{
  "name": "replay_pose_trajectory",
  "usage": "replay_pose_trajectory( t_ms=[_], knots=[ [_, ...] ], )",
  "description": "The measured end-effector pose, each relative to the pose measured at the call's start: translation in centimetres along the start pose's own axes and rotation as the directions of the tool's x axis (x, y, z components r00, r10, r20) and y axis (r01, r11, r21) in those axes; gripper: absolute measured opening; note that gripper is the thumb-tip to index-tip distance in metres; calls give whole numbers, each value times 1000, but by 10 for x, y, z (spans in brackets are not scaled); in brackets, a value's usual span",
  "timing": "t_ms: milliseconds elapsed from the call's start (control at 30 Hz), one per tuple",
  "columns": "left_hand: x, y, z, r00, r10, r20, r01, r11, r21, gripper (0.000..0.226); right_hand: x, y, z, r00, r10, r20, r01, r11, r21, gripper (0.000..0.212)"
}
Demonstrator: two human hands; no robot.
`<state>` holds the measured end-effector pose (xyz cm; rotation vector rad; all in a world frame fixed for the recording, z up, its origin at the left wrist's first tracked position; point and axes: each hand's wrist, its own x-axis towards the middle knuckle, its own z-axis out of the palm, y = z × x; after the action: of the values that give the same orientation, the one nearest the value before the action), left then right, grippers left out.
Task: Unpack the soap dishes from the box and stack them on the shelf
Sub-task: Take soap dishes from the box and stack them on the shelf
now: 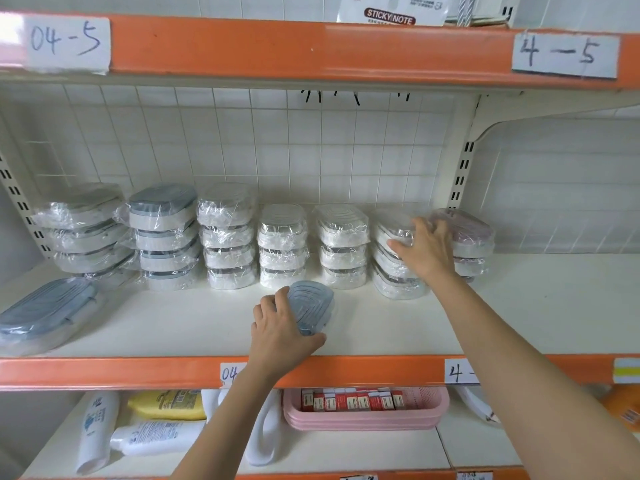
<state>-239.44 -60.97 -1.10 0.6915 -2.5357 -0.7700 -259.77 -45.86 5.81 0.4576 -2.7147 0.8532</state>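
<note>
Hidden or hard to read first. Box of the task out of view. Right hand [424, 249] laid over the top soap dish [393, 230] of the sixth stack, fingers spread and only gently bent; palm covers most of the dish, so cannot tell whether gripped or merely pressed. Pinkish-lidded stack [467, 237] just beside it partly blocked by the same hand and wrist. Left hand [280, 323] curled round a grey-lidded soap dish [310, 308] near the shelf's front edge, thumb under its near end; whether the dish is lifted or touching the board not clear. Film wrap glare blurs lid colours on the far-left stacks. A large grey dish [45, 317] at the left edge, cut by the frame.

Surface: white shelf board [519, 306], orange front rail, handwritten label [230, 374] half covered by the left forearm; another label [459, 372] to the right, cut off by the right arm. Seven wrapped stacks in a row along the back, three or four high. Wire grid back panel against white tile.

Above: orange rail with tags "04-5" and "4-5", sticky note pack [391, 12] cut by the top edge. Below: lotion bottles [152, 424] lying flat, pink basket [367, 414] holding small red-and-white boxes.
</note>
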Motion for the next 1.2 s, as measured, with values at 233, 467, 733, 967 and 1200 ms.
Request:
replay_pose_trajectory(
  t_ms=[233,467,733,967,1200],
  knots=[
    [2,5,7,997,63,38,-59,994,-88,92,-72,0,8,940,-335,-61,341,918,203,37],
    [0,3,6,998,46,45,-42,996,-82,93,-106,-10,36,829,-297,475,111,918,380,55],
    [-12,-24,-18,986,-18,-167,-1,994,-109,83,-119,-42,56,781,-439,445,241,868,434,55],
    [-28,-53,-76,912,-138,-387,102,989,-111,91,-124,-103,84,720,-559,412,352,805,478,65],
    [-44,-114,-147,832,-209,-514,225,974,-32,78,-158,-186,119,601,-671,434,310,696,648,63]
  ],
)
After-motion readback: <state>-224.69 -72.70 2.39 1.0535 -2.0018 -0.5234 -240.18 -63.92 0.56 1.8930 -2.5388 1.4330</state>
